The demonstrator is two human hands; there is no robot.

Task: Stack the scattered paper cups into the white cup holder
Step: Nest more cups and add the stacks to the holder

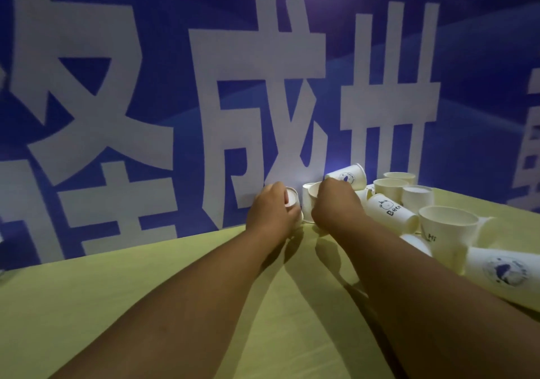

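Observation:
Both my arms reach forward over a yellow-green table (146,305). My left hand (270,210) grips a white paper cup (292,199) near the table's far edge; only the cup's top shows past my fingers. My right hand (336,203) curls round another white cup (314,193) just to the right of it. Several more white cups lie scattered to the right: one on its side marked "Bean" (390,212), an upright one marked "Hi" (447,232), one on its side at the back (349,175). I see no white cup holder.
A blue banner (175,86) with large white characters stands right behind the table's far edge. A cup with a blue round logo (502,270) lies on its side at the right edge. More upright cups (391,187) crowd the back right.

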